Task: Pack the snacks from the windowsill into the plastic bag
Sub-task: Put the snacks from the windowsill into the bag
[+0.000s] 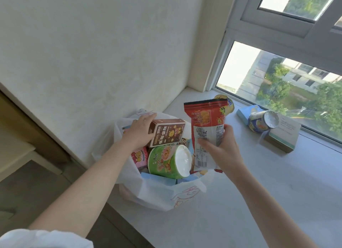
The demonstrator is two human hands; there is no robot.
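both your hands hold snacks: your left hand point(139, 129) grips the brown box point(169, 132) over the plastic bag point(157, 196) on the windowsill point(259, 192); your right hand point(222, 147) clenches its fingers point(205, 144) round the red packet point(207, 118) low down, upright at the bag's rim.

Three cups point(169, 161) point(262, 121) point(230, 104), four visible boxes point(167, 132) point(139, 158) point(244, 113) point(285, 134), one red packet point(207, 118), one plastic bag point(148, 192)
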